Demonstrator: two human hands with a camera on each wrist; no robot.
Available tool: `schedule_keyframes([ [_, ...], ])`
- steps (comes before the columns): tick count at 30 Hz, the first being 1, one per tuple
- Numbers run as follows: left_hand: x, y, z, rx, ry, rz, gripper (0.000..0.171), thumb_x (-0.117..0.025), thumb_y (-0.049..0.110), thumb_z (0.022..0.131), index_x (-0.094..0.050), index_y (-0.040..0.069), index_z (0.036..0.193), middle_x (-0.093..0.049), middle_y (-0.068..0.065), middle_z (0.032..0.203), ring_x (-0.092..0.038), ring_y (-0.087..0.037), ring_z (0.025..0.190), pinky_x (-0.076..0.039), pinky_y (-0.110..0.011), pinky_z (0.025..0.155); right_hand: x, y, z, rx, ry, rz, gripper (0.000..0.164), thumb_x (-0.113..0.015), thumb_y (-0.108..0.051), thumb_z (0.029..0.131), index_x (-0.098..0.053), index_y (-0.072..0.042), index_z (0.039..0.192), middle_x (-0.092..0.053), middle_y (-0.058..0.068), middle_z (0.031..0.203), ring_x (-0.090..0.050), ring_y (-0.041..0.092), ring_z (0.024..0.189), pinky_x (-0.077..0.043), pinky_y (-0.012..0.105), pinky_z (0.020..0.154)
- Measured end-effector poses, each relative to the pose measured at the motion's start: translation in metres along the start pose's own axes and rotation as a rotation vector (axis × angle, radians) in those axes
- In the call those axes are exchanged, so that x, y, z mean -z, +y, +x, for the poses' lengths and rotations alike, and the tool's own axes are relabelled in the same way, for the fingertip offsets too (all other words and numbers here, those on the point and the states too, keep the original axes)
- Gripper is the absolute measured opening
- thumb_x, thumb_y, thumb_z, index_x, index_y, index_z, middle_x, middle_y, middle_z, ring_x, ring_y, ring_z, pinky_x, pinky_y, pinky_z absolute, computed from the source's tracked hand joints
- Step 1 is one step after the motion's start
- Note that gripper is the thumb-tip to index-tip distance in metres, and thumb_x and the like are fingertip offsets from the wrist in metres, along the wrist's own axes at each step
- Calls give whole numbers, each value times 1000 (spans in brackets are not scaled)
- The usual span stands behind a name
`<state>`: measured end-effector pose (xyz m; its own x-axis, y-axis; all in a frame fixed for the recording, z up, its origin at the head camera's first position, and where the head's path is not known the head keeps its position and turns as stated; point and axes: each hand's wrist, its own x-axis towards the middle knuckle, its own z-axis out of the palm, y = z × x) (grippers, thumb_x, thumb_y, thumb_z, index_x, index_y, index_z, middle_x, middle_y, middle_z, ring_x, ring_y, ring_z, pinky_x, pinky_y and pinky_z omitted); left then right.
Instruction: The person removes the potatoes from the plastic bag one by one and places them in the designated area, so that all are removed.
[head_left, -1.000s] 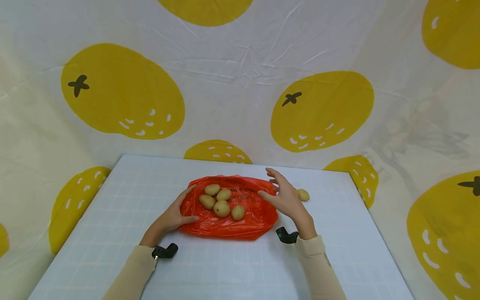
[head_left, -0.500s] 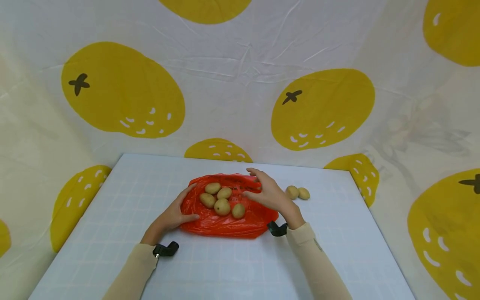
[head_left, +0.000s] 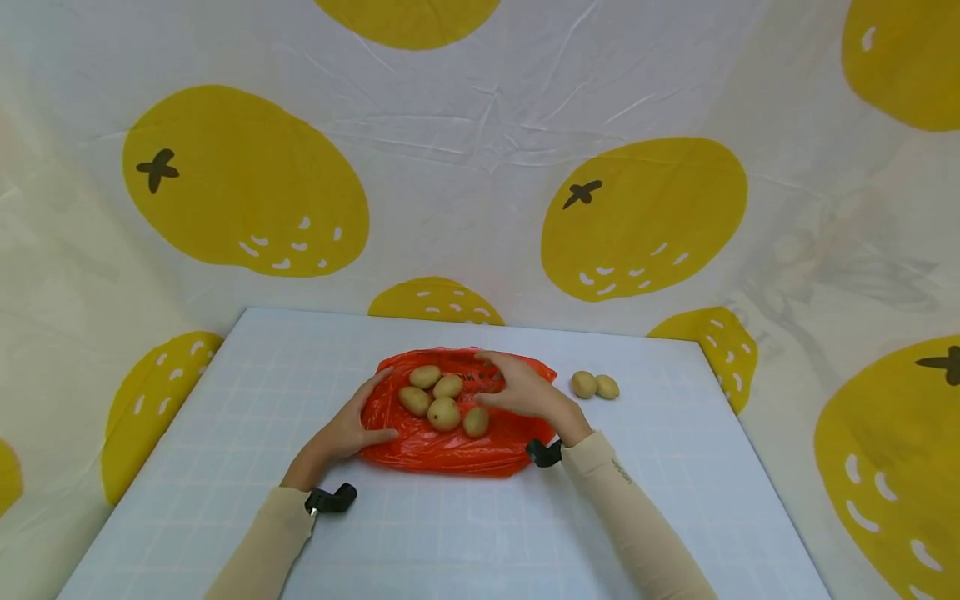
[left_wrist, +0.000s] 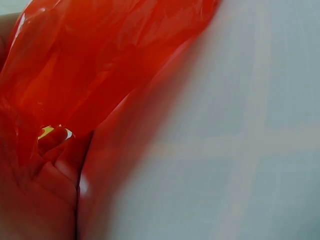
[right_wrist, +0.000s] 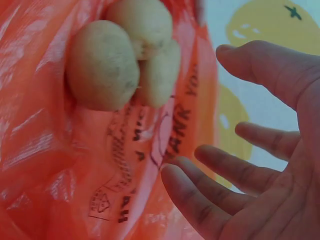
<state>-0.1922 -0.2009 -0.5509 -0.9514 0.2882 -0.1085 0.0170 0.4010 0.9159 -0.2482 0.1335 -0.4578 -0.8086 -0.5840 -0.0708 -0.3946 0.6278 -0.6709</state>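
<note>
Several potatoes (head_left: 444,413) lie in a group on the red plastic bag (head_left: 442,458), mostly toward its left side. My left hand (head_left: 348,427) holds the bag's left side, the thumb lying along the front and the fingers partly hidden by plastic. Red film covers part of the palm (left_wrist: 45,195) in the left wrist view. Over the right part of the bag is my right hand (head_left: 522,390), thumb and fingers spread and nothing between them. In the right wrist view its fingers (right_wrist: 235,170) are beside printed lettering, with potatoes (right_wrist: 102,65) beyond.
Two more potatoes, one (head_left: 583,384) and another (head_left: 607,387), sit side by side on the table (head_left: 450,542) to the right of the bag. A cloth (head_left: 465,225) with big yellow fruit prints hangs behind the table.
My right hand has moved left, from the bag's right edge to over its right half, uncovering the two potatoes at the right. The left hand stays in place.
</note>
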Motion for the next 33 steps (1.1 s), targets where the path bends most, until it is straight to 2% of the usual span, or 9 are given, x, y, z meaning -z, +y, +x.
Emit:
schedule_keyframes([
  [8,-1,1,1,-1,10,9,108,-86,34,82,-17,34,164,-15,-15,172,-16,-48,155,-24,-74,118,-2,3,8,-17,-75,-38,69,-78,-28,92,-48,-2,149,-56,16,147,-53,34,134,-43,52,116],
  [14,-1,1,1,2,9,12,107,-86,35,82,-17,35,164,-15,-14,172,-17,-47,155,-23,-74,118,-5,6,18,4,-148,-64,61,-77,-29,93,-54,-3,143,-64,16,135,-61,30,119,-52,47,106],
  [19,-1,1,0,16,3,-2,107,-86,33,82,-17,33,164,-14,-15,171,-16,-47,155,-23,-74,119,-7,8,19,-23,-224,-40,53,-76,-31,93,-60,-7,138,-69,10,121,-64,23,106,-56,40,96],
  [23,0,1,-1,15,10,7,107,-86,33,82,-18,33,164,-15,-15,171,-16,-47,155,-23,-73,119,-11,9,20,-54,-261,-45,54,-77,-35,93,-61,-9,138,-69,4,120,-62,19,109,-55,36,98],
  [33,0,-1,-1,-17,9,10,107,-85,32,83,-17,32,164,-15,-17,171,-17,-49,154,-23,-75,118,-17,11,16,-93,-327,-41,41,-77,-34,92,-69,-14,127,-68,-7,109,-59,14,101,-54,34,94],
])
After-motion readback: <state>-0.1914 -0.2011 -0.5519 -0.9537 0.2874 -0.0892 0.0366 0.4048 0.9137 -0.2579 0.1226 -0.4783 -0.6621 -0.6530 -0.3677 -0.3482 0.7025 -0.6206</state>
